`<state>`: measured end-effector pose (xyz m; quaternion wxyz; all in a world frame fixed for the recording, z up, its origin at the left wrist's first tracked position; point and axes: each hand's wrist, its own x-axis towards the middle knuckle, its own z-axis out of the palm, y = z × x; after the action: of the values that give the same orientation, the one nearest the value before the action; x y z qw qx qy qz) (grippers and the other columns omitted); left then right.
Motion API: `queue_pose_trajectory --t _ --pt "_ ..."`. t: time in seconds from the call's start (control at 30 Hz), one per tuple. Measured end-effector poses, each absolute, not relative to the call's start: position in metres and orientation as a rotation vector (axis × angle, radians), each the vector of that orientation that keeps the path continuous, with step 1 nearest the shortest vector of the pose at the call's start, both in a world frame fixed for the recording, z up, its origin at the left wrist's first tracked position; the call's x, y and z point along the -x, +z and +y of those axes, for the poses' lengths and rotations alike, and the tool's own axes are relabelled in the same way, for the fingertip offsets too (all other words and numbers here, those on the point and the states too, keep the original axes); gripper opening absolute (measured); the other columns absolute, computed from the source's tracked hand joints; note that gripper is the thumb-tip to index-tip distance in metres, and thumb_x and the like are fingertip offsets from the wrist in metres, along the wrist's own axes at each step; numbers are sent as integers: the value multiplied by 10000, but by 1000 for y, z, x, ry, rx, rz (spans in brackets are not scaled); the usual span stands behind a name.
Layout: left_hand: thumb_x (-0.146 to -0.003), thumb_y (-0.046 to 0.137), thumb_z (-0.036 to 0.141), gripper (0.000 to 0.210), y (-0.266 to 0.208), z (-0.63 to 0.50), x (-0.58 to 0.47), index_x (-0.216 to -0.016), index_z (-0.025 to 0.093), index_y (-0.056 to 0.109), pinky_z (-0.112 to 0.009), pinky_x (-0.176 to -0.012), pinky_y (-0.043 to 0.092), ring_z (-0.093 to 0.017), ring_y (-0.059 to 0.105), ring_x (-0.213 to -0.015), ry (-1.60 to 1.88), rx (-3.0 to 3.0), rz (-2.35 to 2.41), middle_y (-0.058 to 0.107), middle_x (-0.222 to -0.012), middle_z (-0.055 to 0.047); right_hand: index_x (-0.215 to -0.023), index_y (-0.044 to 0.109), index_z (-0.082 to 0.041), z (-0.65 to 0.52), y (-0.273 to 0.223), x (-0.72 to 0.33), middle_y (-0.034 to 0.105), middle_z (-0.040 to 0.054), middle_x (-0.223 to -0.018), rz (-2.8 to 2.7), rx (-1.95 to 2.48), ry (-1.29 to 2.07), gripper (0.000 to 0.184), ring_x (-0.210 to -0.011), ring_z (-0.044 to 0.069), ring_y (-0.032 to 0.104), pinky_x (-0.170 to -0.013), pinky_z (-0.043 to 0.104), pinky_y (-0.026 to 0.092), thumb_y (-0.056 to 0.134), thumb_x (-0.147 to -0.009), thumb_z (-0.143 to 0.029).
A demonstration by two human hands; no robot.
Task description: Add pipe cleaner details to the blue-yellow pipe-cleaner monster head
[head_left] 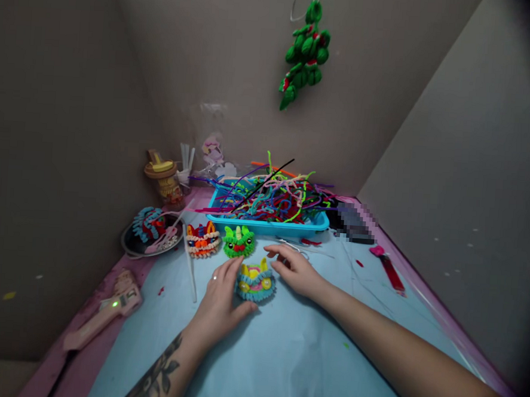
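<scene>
A light-blue pipe-cleaner lion head [256, 289] with yellow ears and round yellow eyes rests upright on the blue sheet. My left hand [226, 292] curves along its left side, thumb in front and fingers apart; whether it touches the piece I cannot tell. On the other side is my right hand [294, 269], fingers stretched out and loosely spread, with nothing in it. Just behind stand a green pipe-cleaner head [239, 242] with a red mouth and an orange-and-peach one [202, 241].
A blue tray [272, 228] heaped with coloured pipe cleaners stands at the back. Left are a metal bowl [130, 245], a white stick [189, 272] and a pink glue gun [100, 323] with its green light on. Scissors [295, 247] lie behind my right hand. A green hanging ornament [307, 51] dangles above.
</scene>
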<state>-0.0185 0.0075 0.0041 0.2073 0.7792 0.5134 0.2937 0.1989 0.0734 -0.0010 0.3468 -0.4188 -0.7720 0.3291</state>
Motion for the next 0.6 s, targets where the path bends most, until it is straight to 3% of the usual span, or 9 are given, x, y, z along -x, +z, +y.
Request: queue_pose_trajectory --t 0.23,0.37,0.6 --pt "-672 673 323 855 -4 9 18 -1381 210 209 -496 -1003 309 -310 327 -1254 877 -2140 1459 359 -1350 -151 -1090 604 -232 79 -2 -190 577 56 -997 -2022 997 786 329 -951 171 537 -849 313 417 468 -815 -112" --pt "-669 677 339 913 -10 10 20 -1398 214 142 -498 -1000 310 -313 345 -1243 895 -2129 1456 362 -1343 -158 -1011 635 -221 77 -2 -189 566 53 -963 -2017 1000 788 276 -891 160 546 -807 298 429 491 -804 -109" --pt "-680 663 312 845 -3 7 17 -1379 202 201 -484 -1010 304 -302 337 -1251 868 -2131 1434 367 -1346 -147 -777 628 -188 76 3 -186 573 32 -857 -1991 1025 768 108 -823 154 541 -769 288 425 551 -768 -114"
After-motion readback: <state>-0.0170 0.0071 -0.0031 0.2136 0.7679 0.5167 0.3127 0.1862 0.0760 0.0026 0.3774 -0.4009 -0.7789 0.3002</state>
